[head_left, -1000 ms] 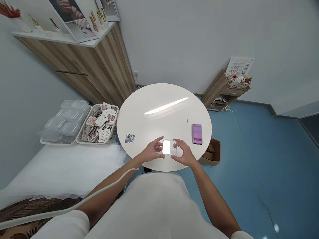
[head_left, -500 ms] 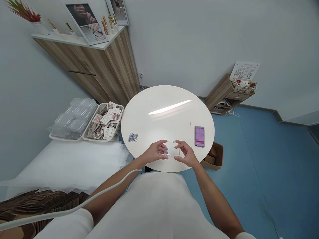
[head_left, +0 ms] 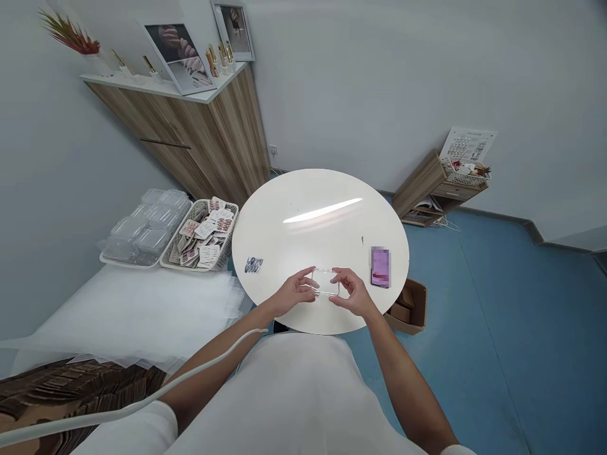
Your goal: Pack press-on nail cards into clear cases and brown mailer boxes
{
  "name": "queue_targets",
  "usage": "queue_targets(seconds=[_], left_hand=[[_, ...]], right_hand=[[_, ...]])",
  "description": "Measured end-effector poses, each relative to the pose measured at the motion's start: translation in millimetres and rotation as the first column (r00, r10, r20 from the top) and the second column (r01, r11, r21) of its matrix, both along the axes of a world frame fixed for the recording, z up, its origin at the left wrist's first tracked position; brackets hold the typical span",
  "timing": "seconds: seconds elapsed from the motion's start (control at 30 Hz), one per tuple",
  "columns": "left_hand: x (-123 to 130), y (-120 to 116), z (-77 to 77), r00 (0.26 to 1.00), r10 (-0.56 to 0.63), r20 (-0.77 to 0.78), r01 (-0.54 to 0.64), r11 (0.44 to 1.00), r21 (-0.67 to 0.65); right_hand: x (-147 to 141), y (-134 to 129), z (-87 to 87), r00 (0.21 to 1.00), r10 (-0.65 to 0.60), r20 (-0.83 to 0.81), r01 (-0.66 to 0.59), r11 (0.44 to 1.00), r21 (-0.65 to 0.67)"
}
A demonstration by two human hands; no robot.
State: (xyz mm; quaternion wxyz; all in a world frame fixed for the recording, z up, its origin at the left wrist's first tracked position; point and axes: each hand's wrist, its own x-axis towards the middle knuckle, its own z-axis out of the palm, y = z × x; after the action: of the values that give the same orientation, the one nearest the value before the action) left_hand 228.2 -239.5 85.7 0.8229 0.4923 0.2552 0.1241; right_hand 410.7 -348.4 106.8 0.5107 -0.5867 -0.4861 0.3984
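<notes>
A clear, rounded rectangular case point(head_left: 325, 282) is held between both hands above the near part of the round white table point(head_left: 308, 243). My left hand point(head_left: 294, 292) grips its left edge, thumb below and fingers above. The right edge is pinched by my right hand point(head_left: 351, 292) in the same way. To the left on the tabletop lies a small patterned sheet point(head_left: 253, 265). A phone with a blurred purple screen point(head_left: 380, 266) rests at the right, and a tiny dark item point(head_left: 362, 240) is just above it.
Left of the table are a basket of printed cards point(head_left: 203, 237) and a tray of clear plastic boxes point(head_left: 147, 227). An open cardboard box point(head_left: 411, 307) stands on the floor at the right. A wooden cabinet point(head_left: 203, 133) and a small shelf point(head_left: 427, 186) stand beyond.
The view has tilted slightly, so the table and furniture sit lower in the picture. The clear case has tilted a little in my hands; both keep hold of it.
</notes>
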Motion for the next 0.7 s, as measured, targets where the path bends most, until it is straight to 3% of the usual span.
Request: queue_targets(seconds=[0.1,0.2,0.37,0.5,0.7], left_hand=[[-1.7,-0.2,-4.4,0.998,0.027,-0.057,-0.028,0.999,-0.015],[-3.6,-2.4,-11.0,0.994,0.025,-0.11,-0.019,0.998,0.061],[-6.1,-9.0,-17.5,0.991,-0.008,-0.135,0.026,0.992,0.125],[-7.3,-13.5,-20.6,0.99,0.012,-0.141,0.008,0.99,0.139],[-7.3,-17.4,-24.9,0.988,0.035,-0.149,-0.013,0.989,0.145]], right_hand=[[-1.3,0.1,1.8,1.0,-0.02,0.0,0.02,1.0,-0.021],[-1.5,2.8,3.7,0.992,-0.076,-0.103,0.062,0.989,-0.137],[-1.1,15.1,-0.3,0.937,-0.291,-0.192,0.205,0.906,-0.371],[-5.2,20.4,-9.1,0.904,-0.395,-0.164,0.292,0.85,-0.439],[-5.4,19.6,-15.2,0.893,-0.357,-0.275,0.181,0.843,-0.507]])
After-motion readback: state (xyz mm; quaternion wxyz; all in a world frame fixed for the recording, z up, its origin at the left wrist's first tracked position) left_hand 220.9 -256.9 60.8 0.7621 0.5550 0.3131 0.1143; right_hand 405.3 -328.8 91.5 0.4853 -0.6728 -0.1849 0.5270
